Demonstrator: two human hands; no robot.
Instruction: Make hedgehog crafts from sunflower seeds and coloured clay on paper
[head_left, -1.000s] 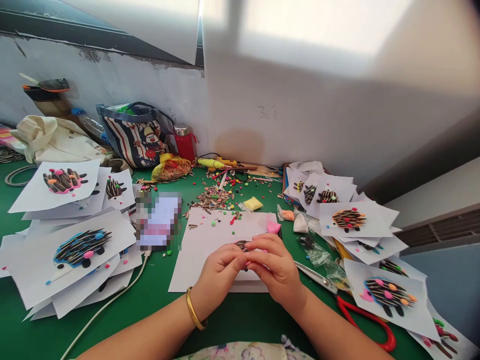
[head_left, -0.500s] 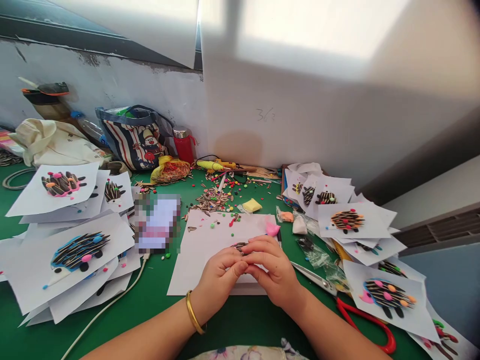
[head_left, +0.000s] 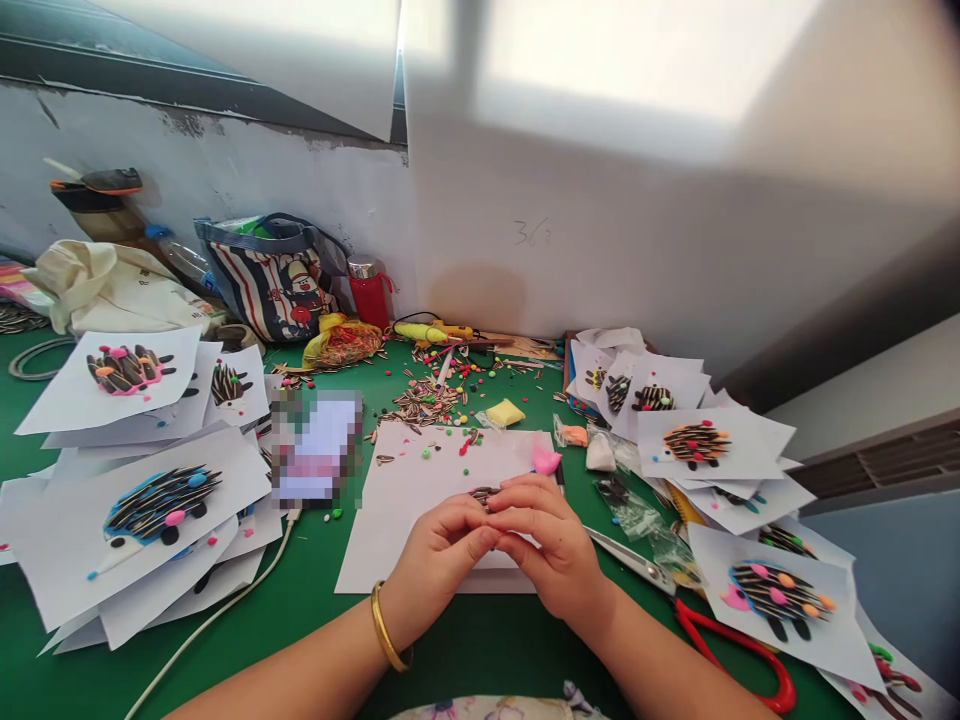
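Note:
Over a white paper sheet, my left hand and my right hand meet fingertip to fingertip. Both are closed, with thumbs and fingers pressed together. Whatever sits between them is too small or too hidden to name. Just beyond the fingers, part of a cluster of striped sunflower seeds shows on the sheet; my hands cover the rest. A lump of pink clay lies at the sheet's right edge, past my right hand. Small green and red bits of clay are scattered toward the sheet's far edge.
Piles of paper with seed-and-clay hedgehogs stand left and right. Red-handled scissors lie by my right forearm. A phone with a white cable is at left. Loose seeds and yellow clay lie behind the sheet.
My hands stay together in nearly the same place, with only a slight shift of the fingers. The whole view has moved very little.

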